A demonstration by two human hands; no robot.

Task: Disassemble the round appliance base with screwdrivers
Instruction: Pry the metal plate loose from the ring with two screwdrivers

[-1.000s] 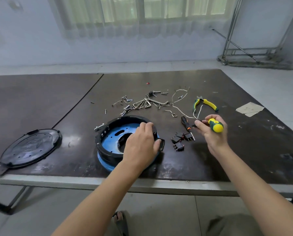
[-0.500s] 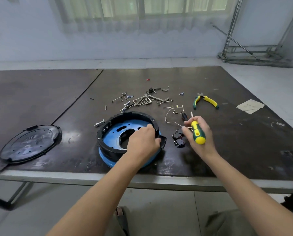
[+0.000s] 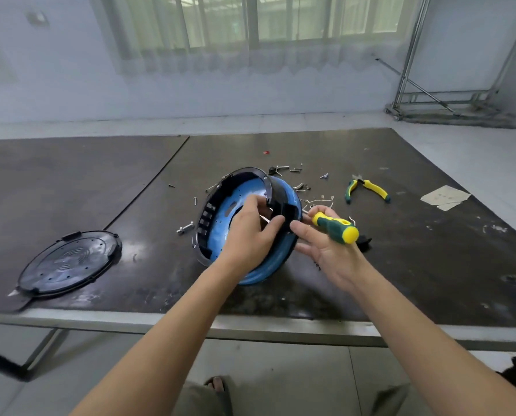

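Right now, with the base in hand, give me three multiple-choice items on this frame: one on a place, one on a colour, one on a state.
1. Where does the black cover lie?
A. On the table, left of the round base
B. On top of the round base
C. On the floor

2. What colours are the handles of the pliers?
A. Red and black
B. Yellow and green
C. All blue

3. How does the round base stand?
A. Flat, open side up
B. Tipped up on edge, held by the left hand
C. Upside down, untouched

Key: 1 A, the cover lies flat on the tabletop's left part. 2 B, both handles show yellow with green. 3 B, its rim stands steeply and the left hand's fingers curl over it.
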